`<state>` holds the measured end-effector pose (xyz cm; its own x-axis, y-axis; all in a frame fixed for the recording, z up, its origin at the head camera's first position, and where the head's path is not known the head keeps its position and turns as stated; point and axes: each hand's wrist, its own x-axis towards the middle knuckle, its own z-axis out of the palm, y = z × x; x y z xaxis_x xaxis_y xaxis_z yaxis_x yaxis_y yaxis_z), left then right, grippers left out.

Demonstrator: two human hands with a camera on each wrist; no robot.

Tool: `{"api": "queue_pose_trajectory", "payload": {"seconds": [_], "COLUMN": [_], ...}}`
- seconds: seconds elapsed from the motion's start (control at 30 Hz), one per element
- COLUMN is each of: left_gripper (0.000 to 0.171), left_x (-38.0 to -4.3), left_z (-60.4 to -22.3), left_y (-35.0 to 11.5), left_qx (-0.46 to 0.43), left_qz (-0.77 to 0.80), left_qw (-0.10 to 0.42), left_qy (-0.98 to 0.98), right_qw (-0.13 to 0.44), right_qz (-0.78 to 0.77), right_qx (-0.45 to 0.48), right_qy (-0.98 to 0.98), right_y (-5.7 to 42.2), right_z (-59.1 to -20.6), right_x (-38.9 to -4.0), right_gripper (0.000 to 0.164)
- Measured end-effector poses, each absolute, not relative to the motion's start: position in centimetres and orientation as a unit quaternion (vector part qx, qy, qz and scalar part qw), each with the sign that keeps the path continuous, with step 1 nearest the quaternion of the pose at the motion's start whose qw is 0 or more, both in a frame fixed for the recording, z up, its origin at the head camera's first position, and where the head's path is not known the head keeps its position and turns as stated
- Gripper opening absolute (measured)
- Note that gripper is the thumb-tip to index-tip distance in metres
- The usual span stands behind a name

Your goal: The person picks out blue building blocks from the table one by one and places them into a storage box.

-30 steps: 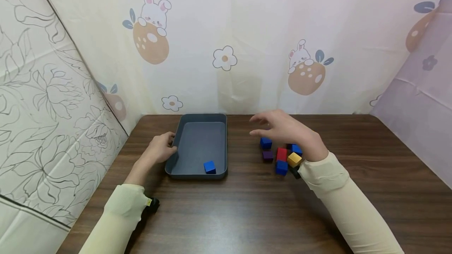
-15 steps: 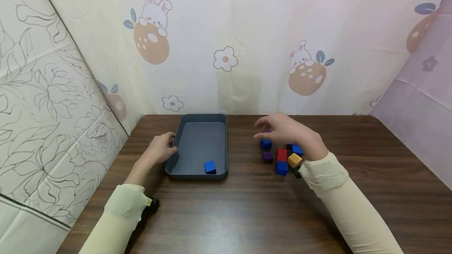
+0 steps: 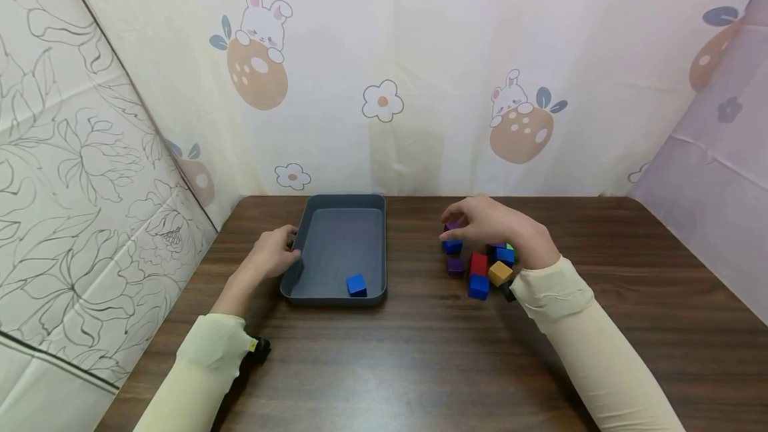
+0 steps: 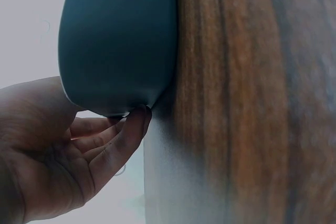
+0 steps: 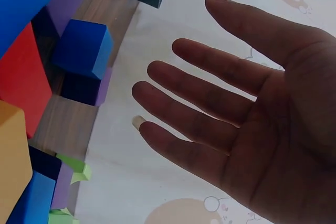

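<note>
A dark grey rectangular tray (image 3: 342,245) lies on the left half of the wooden table, one blue cube (image 3: 357,284) in its near right corner. Along the tray's left side, my left hand (image 3: 275,252) grips the wall; the left wrist view has its curled fingers (image 4: 115,150) against the outside, the thumb hidden. My right hand (image 3: 489,219) hovers over the far end of a group of coloured blocks, fingers spread and palm bare in the right wrist view. Just by its fingertips are a purple block (image 3: 453,226) and a blue cube (image 3: 453,247).
Nearer me in the group are a purple block (image 3: 456,266), a red block (image 3: 479,263), a blue cube (image 3: 479,287) and a yellow block (image 3: 501,273). Another blue block (image 3: 505,256) and a green one (image 3: 510,247) show beside the right wrist. A patterned cloth (image 3: 384,145) hangs behind the table.
My right hand has shifted slightly right and down over the blocks, uncovering the purple block and a bit of green. The left hand and tray stay put.
</note>
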<state>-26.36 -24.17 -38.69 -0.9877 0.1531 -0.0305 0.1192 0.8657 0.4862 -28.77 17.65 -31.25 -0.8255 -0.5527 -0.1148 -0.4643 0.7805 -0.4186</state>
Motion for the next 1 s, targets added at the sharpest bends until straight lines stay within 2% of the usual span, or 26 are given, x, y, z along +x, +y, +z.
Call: {"api": "queue_pose_trajectory", "payload": {"seconds": [0.13,0.43,0.7,1.0], "left_gripper": [0.051,0.051,0.051,0.051], "left_x": [-26.2,-26.3,-26.1,-26.2], "left_z": [-38.7,-38.8,-38.8,-38.7], "left_y": [-24.2,-24.3,-24.3,-24.3], "left_qx": [0.071,0.071,0.073,0.072], "left_qz": [0.249,0.254,0.251,0.249], "left_qw": [0.034,0.034,0.034,0.034], "left_qy": [0.965,0.964,0.965,0.965], "right_qw": [0.135,0.138,0.13,0.119], "right_qz": [-0.194,-0.177,-0.162,-0.14], "right_qx": [-0.26,-0.258,-0.264,-0.228], "right_qy": [0.936,0.94,0.942,0.956], "right_y": [17.7,17.9,17.5,17.2], "right_z": [-31.4,-31.8,-32.2,-32.6], "right_x": [-28.7,-29.0,-29.2,-29.1], "right_gripper": [0.041,0.04,0.04,0.045]}}
